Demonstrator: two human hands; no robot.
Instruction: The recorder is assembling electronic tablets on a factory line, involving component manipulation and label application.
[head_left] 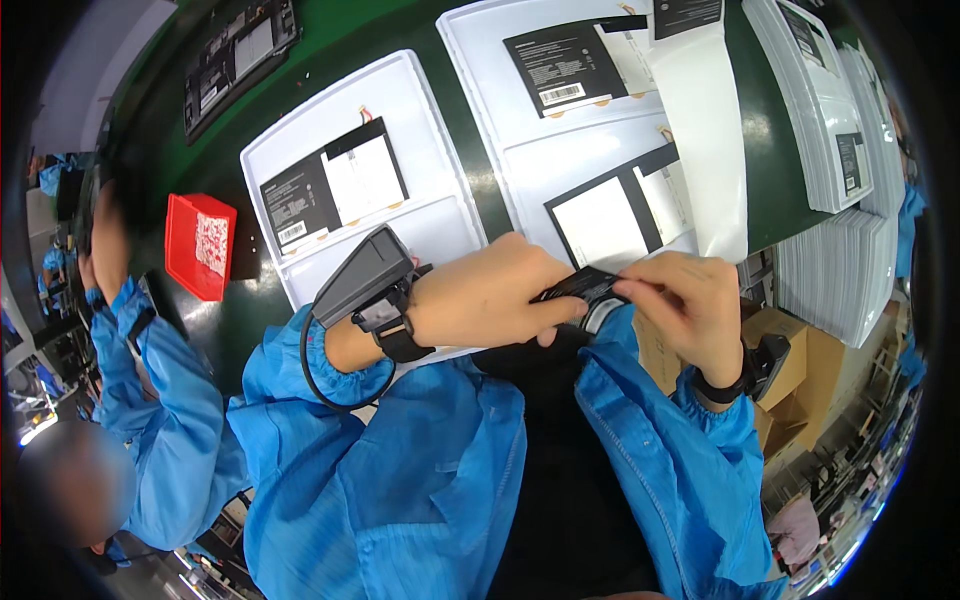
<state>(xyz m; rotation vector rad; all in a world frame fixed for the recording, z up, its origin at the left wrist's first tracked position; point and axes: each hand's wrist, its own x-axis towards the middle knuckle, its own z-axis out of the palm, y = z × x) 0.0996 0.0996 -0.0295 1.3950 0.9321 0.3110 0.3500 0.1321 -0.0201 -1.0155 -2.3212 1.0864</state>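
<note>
Black strip: in the head view we held a small flat black strip (583, 285) between our two hands, close to our chest and just below the white trays.
Left hand: our left hand (490, 295) was curled over the strip's left end, fingers pinching it; a grey scanner-like device (362, 277) sat strapped on that wrist, with a black cable looping down past the blue sleeve (400, 450).
Right hand: our right hand (690, 300) gripped the strip's right end with fingertips (640, 285), a black band around its wrist.
Beyond the hands: we saw a white tray (430, 100) with a flat black-and-white pack (335, 185) just above the left wrist, and a second white tray (480, 40) above both hands.
Right of the right hand: a stack of white trays (835, 280) stood near.
Far left of the left hand: a red bin (185, 245) lay on the green table (350, 40), beside another person's blue sleeve (160, 370).
</note>
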